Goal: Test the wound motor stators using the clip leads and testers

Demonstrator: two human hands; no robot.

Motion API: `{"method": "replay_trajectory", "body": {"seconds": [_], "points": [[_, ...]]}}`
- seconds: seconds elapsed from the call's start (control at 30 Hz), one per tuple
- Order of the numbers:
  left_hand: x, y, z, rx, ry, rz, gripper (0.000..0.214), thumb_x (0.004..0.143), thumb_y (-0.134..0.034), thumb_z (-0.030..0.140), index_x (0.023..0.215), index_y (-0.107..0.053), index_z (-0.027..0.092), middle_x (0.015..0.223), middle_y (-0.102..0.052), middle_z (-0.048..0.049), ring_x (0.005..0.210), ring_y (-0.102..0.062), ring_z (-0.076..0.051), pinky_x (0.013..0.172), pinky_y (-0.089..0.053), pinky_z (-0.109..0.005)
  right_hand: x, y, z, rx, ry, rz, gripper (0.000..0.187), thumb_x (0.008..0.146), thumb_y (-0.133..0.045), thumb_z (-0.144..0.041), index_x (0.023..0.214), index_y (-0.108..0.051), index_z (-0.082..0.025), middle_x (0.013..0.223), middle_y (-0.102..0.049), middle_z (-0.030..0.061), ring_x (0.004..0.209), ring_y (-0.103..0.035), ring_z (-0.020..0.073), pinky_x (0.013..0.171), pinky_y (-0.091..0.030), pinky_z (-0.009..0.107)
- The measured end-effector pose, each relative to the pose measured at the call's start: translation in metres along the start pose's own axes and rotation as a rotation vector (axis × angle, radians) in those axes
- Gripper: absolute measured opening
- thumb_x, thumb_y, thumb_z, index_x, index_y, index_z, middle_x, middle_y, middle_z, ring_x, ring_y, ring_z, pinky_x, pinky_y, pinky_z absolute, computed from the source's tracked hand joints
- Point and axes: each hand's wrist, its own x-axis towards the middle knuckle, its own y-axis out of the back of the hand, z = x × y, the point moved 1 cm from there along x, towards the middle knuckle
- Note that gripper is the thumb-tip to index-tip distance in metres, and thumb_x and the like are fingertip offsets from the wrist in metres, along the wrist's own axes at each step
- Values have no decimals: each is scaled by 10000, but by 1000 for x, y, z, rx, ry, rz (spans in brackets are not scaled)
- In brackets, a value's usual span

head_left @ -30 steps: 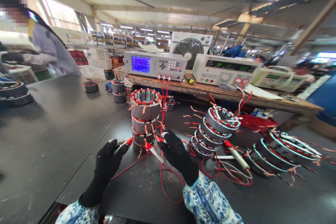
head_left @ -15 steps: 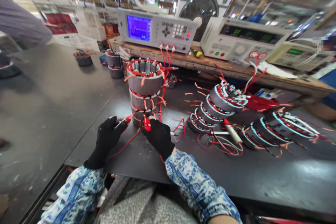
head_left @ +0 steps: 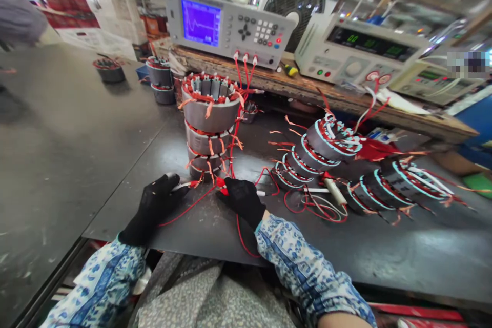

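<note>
Several motor stators with red-and-copper windings form a stack (head_left: 209, 123), upright on the dark bench (head_left: 115, 205). My left hand (head_left: 154, 207), in a black glove, grips a slim red-tipped test probe (head_left: 186, 184) beside the stack's lowest stator. My right hand (head_left: 242, 201), also gloved, pinches a red test clip (head_left: 222, 184) close to the same stator. Its jaws are partly hidden. Red leads (head_left: 190, 205) run from both tools across the bench. The hands are a short way apart.
Stators with white-and-red windings (head_left: 319, 148) lie tilted in rows to the right, among loose wires. Above them stand a waveform tester (head_left: 226, 25), a second tester (head_left: 357, 48) and a fan (head_left: 295, 5) on a wooden shelf (head_left: 307, 95). More stators (head_left: 159, 74) stand at back left.
The view has tilted downward and turned right. My right hand has moved left and closer to my left hand, and both now sit lower against the stack.
</note>
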Motion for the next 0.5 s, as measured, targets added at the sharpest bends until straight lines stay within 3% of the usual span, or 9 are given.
{"method": "replay_trajectory", "body": {"seconds": [0.1, 0.2, 0.37, 0.5], "points": [[2, 4, 1, 18, -46, 17, 310, 908, -649, 520, 899, -753, 229, 928, -784, -100, 875, -723, -266, 799, -553, -340, -9, 12, 14, 81, 47, -5, 389, 994, -713, -503, 1245, -735, -208, 1130, -826, 109, 1025, -784, 261, 786, -544, 315], [1, 4, 2, 33, -94, 20, 317, 934, -617, 506, 940, -773, 230, 952, -796, -106, 873, -733, -264, 810, -557, -345, -18, 14, 23, 105, -13, 62, 419, 974, -737, -532, 1240, -746, -208, 1156, -824, 113, 1041, -779, 271, 821, -553, 338], [3, 0, 5, 55, -102, 15, 288, 910, -631, 472, 984, -789, 243, 1012, -812, -110, 864, -734, -262, 766, -561, -345, -12, -2, 1, -8, -118, -17, 492, 968, -699, -651, 1149, -751, -197, 1076, -798, 123, 956, -770, 268, 754, -510, 336], [6, 12, 8, -26, -18, -22, 335, 851, -702, 563, 932, -778, 247, 980, -809, -105, 889, -739, -287, 794, -592, -372, -9, -7, -8, -3, -52, -57, 389, 1007, -691, -575, 1099, -758, -203, 1095, -788, 108, 986, -762, 241, 755, -476, 312]]}}
